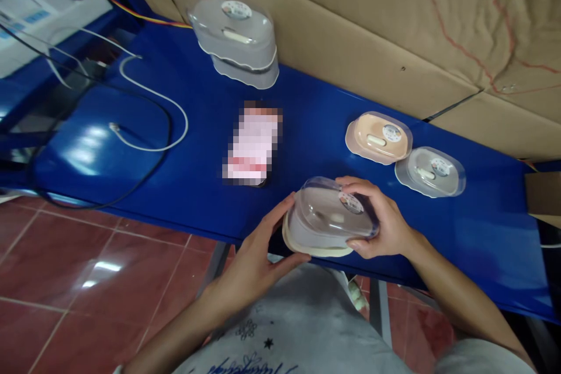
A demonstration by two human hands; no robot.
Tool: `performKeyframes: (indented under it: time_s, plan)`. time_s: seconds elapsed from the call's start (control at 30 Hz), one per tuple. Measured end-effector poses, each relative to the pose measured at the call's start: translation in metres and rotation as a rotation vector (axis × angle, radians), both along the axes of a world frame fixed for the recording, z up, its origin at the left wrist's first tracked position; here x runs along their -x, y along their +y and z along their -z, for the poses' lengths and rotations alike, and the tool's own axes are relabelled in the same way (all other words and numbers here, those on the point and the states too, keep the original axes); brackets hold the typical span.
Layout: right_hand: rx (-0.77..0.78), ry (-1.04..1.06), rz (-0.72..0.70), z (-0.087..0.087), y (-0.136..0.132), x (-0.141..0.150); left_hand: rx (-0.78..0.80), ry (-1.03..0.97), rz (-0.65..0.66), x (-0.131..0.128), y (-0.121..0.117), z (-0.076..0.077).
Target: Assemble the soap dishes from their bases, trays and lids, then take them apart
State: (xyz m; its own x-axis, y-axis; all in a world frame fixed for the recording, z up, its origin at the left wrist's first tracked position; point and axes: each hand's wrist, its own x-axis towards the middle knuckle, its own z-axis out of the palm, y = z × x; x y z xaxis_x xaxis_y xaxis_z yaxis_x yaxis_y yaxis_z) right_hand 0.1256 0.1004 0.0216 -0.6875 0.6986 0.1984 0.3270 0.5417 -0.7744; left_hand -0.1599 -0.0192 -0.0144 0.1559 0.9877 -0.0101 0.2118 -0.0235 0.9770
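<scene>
Between my two hands, at the front edge of the blue table, is a plastic container [326,219] with a clear domed lid, a round label and a pale rim at its base. My right hand [379,219] grips its right end, fingers over the lid and thumb at the near side. At the opposite end, my left hand [267,248] curves around the container, its fingers behind and thumb in front. Beyond lie a peach container [377,137] and a whitish container [430,172], both with clear lids and labels.
A larger stack of clear-lidded containers [236,41] stands at the back left. A pixelated phone-like slab [253,146] lies mid-table. White and black cables [186,123] loop across the left of the blue table [307,123]. Brown cardboard [342,29] lines the back.
</scene>
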Motion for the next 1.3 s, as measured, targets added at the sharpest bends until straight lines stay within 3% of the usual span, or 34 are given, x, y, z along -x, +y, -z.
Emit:
performKeyframes:
  time_s: [0.23, 0.47, 0.63, 0.73, 0.9, 1.13, 1.3]
  plan:
    - [0.04, -0.026, 0.0, -0.002, 0.005, 0.0, -0.093, 0.208, 0.028, 0.0, 0.002, -0.013]
    - [-0.18, -0.131, 0.156, -0.003, 0.017, 0.0, -0.292, 0.398, -0.004, -0.007, 0.001, -0.006]
    - [-0.321, -0.228, 0.215, -0.001, 0.031, 0.011, -0.449, 0.562, 0.134, -0.006, -0.002, -0.003]
    - [-0.323, -0.267, 0.187, -0.001, 0.036, 0.017, -0.477, 0.576, 0.171, -0.001, -0.003, -0.006]
    - [-0.335, -0.29, 0.17, -0.011, 0.044, 0.017, -0.508, 0.531, 0.113, 0.002, -0.002, -0.01]
    - [-0.452, -0.478, 0.193, -0.046, 0.097, 0.037, -0.589, 0.554, 0.077, -0.007, 0.002, -0.013]
    - [-0.352, -0.616, 0.12, -0.041, 0.136, 0.062, -0.671, 0.63, 0.138, -0.015, 0.004, -0.014]
